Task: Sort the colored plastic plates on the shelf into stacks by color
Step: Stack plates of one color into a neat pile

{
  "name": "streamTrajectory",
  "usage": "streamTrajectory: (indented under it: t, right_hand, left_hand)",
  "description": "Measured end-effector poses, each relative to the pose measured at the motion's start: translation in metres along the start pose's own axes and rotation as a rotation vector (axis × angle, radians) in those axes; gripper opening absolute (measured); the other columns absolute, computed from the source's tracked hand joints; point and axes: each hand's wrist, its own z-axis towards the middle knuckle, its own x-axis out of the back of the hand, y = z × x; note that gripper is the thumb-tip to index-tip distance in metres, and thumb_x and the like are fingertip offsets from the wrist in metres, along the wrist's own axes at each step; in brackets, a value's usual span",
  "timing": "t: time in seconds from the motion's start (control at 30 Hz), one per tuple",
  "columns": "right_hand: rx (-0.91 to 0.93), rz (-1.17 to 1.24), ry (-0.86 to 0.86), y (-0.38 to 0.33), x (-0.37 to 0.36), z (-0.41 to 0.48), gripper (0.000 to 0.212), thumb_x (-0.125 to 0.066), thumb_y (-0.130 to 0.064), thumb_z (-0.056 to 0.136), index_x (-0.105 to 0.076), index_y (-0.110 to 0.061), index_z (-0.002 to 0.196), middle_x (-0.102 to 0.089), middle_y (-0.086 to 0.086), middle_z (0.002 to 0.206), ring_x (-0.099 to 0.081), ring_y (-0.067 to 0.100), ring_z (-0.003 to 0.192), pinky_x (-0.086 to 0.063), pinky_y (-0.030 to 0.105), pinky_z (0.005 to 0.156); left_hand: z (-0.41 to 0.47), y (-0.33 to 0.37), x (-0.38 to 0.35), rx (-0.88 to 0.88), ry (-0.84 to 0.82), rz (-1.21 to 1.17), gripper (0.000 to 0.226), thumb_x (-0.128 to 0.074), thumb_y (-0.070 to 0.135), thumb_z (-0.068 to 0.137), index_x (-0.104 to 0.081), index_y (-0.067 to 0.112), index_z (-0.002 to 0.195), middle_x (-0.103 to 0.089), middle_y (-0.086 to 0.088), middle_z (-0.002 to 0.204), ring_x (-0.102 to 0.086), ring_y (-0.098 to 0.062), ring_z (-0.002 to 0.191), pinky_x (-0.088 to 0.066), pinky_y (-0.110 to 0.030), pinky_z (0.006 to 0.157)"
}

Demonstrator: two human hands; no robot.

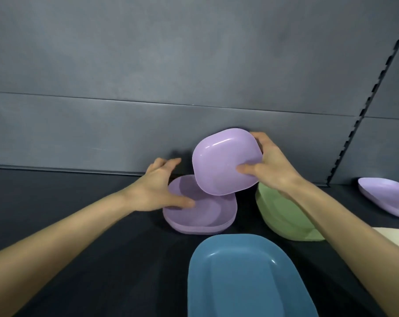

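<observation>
Held plate: your right hand (269,170) pinches the lilac rounded-square plastic plate (221,161) at its right rim, thumb on the inner face and fingers wrapped behind.
Where it is: in the air, just below-left of your grip, over the lilac stack of matching plates (207,213) on the dark shelf (79,202).
Left hand: your left hand (159,186) lays its thumb on the stack's top plate. The other fingers are blurred and spread past the far rim, so this reads as steadying, not clamping.
Handling: it likely feels light, stiff and glossy-slick. A one-sided rim pinch can let it swing, so keep the thumb well in on the face.
Facing: it is tipped steeply, hollow side toward you, low edge nearest the stack.
Long axis: nearly square, so none to speak of. Match the corners to the stack instead.
Next move: level it and lower it away from your grip so it nests.
Below your forearm: a green stack of plastic plates (283,216).
Further right of the grip: a lone lilac plastic plate (386,195), not yet stacked.
</observation>
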Motion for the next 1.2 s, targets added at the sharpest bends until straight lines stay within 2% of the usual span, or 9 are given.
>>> streamTrajectory:
  t: [0.13,0.27,0.33,0.5,0.57,0.67,0.83,1.0,1.2]
  right_hand:
    - [-0.039,0.12,-0.1,-0.005,-0.012,0.001,0.056,-0.067,0.003,0.078,-0.042,-0.023,0.122,-0.055,-0.01,0.1,-0.057,0.009,0.087,-0.048,0.016,0.051]
    - [-0.007,-0.014,-0.093,-0.006,-0.026,0.004,0.052,-0.071,-0.006,0.077,-0.04,-0.017,0.117,-0.056,-0.008,0.097,-0.059,0.019,0.095,-0.052,0.032,0.076]
    - [0.008,-0.111,-0.116,-0.003,-0.029,0.004,0.052,-0.076,-0.015,0.074,-0.04,-0.013,0.112,-0.057,-0.004,0.095,-0.059,0.023,0.095,-0.051,0.04,0.079]
    - [0.007,-0.383,-0.213,0.004,-0.036,0.002,0.058,-0.082,-0.033,0.066,-0.047,-0.01,0.107,-0.054,0.004,0.106,-0.052,0.024,0.1,-0.045,0.033,0.073]
    - [0.022,-0.441,-0.245,0.005,-0.037,0.003,0.058,-0.082,-0.035,0.066,-0.048,-0.011,0.106,-0.049,0.003,0.11,-0.047,0.024,0.104,-0.041,0.03,0.074]
    - [0.026,-0.448,-0.313,0.006,-0.039,0.002,0.052,-0.081,-0.032,0.069,-0.048,-0.016,0.106,-0.051,0.0,0.11,-0.049,0.017,0.097,-0.041,0.024,0.067]
    - [0.079,-0.477,-0.388,0.008,-0.045,0.001,0.075,-0.081,-0.034,0.069,-0.043,-0.019,0.133,-0.05,-0.002,0.128,-0.048,0.015,0.115,-0.04,0.025,0.088]
    - [0.11,-0.55,-0.436,0.006,-0.05,0.0,0.069,-0.079,-0.036,0.071,-0.047,-0.021,0.131,-0.051,-0.001,0.124,-0.048,0.019,0.114,-0.042,0.034,0.095]
    - [0.087,-0.664,-0.461,0.003,-0.049,-0.002,0.071,-0.073,-0.043,0.075,-0.042,-0.023,0.135,-0.05,-0.001,0.13,-0.042,0.024,0.119,-0.038,0.041,0.1]
  left_hand:
    - [0.013,0.01,0.006,-0.048,0.142,-0.394,0.084,-0.078,0.03,0.073,-0.029,0.02,0.142,-0.058,-0.001,0.118,-0.061,-0.016,0.104,-0.052,-0.028,0.086]
    - [0.02,0.009,0.003,-0.102,0.235,-0.327,0.069,-0.085,0.028,0.061,-0.044,0.027,0.117,-0.064,0.006,0.093,-0.066,-0.021,0.089,-0.055,-0.036,0.077]
    - [0.017,0.007,0.002,-0.113,0.247,-0.253,0.063,-0.085,0.021,0.064,-0.045,0.026,0.113,-0.063,0.006,0.089,-0.064,-0.019,0.084,-0.054,-0.032,0.074]
    - [0.009,0.004,0.0,-0.133,0.154,-0.065,0.061,-0.083,0.023,0.066,-0.044,0.025,0.113,-0.061,0.008,0.089,-0.058,-0.011,0.079,-0.051,-0.03,0.069]
    - [0.01,0.002,-0.001,-0.108,0.132,-0.026,0.061,-0.083,0.026,0.065,-0.045,0.025,0.113,-0.059,0.006,0.096,-0.056,-0.014,0.086,-0.05,-0.032,0.073]
    - [0.011,0.001,-0.004,-0.089,0.09,0.024,0.063,-0.085,0.027,0.062,-0.047,0.022,0.113,-0.049,0.005,0.109,-0.05,-0.014,0.1,-0.041,-0.024,0.079]
    - [0.006,-0.004,-0.003,-0.037,0.001,0.04,0.063,-0.084,0.028,0.064,-0.048,0.02,0.115,-0.05,0.004,0.113,-0.054,-0.014,0.099,-0.047,-0.029,0.084]
    - [-0.001,-0.008,-0.002,-0.023,-0.046,0.021,0.061,-0.081,0.028,0.068,-0.049,0.019,0.12,-0.058,0.004,0.112,-0.057,-0.014,0.099,-0.05,-0.035,0.086]
    - [0.001,-0.008,-0.002,-0.078,-0.084,0.12,0.063,-0.076,0.034,0.073,-0.047,0.018,0.126,-0.051,0.004,0.116,-0.05,-0.014,0.101,-0.04,-0.024,0.079]
